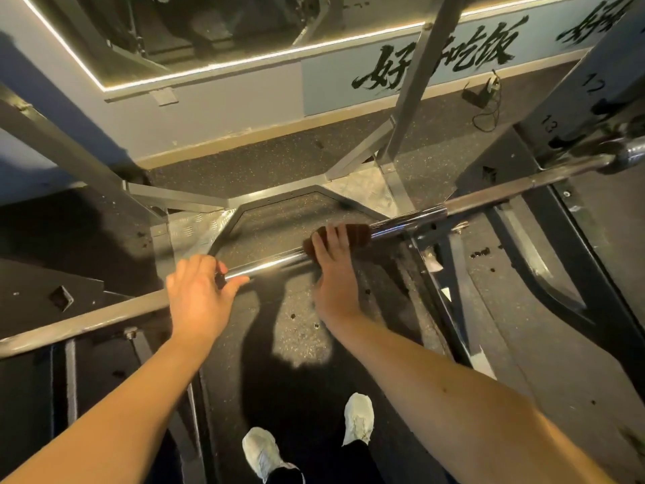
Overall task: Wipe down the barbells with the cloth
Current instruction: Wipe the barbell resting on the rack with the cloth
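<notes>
Brown cloth (352, 235) is wrapped round the chrome barbell (272, 263) near centre and gripped there by the right hand (331, 277). The barbell is clasped by the left hand (199, 295) toward 9 o'clock. Its sleeve is cut off at 2 o'clock, and the stretch under the cloth is hidden.

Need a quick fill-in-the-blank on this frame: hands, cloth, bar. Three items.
1. The right hand holds a ____ round the barbell.
2. That wrap is ____ in colour.
3. The left hand grips the same ____, with nothing under its palm.
Missing words: cloth; brown; barbell.
</notes>
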`<state>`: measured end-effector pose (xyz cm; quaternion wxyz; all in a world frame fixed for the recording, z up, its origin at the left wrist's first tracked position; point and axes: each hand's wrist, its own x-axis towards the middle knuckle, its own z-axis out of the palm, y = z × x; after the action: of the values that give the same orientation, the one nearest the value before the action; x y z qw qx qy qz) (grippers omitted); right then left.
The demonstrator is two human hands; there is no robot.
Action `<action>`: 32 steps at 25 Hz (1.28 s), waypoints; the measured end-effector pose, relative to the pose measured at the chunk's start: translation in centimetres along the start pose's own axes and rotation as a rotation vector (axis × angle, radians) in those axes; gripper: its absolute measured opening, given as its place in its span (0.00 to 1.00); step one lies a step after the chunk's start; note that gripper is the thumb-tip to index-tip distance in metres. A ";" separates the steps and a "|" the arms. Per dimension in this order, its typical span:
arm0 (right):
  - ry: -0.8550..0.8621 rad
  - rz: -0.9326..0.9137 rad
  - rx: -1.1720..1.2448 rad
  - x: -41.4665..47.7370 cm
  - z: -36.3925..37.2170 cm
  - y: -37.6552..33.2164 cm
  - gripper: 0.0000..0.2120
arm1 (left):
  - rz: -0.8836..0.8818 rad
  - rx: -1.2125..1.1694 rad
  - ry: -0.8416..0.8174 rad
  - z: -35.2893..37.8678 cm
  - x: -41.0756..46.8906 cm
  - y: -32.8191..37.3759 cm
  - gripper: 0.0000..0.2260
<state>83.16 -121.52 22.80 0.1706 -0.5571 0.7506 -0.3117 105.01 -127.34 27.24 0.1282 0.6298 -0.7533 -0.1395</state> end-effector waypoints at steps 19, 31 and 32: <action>-0.343 -0.359 -0.003 -2.7 9.2 -12.0 0.30 | 0.000 0.100 0.006 -6.8 -3.0 -15.0 0.11; -0.319 -0.062 -0.024 -5.0 9.7 -19.1 0.32 | -0.047 -0.001 -0.012 -6.2 -2.7 -15.3 0.09; -0.352 -0.090 -0.007 -5.2 10.6 -20.3 0.31 | -0.022 0.036 -0.030 -6.2 -2.7 -15.5 0.10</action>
<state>106.06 -123.38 27.78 0.2835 -0.6366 0.6845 -0.2140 121.94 -127.55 27.13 0.1040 0.6381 -0.7505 -0.1370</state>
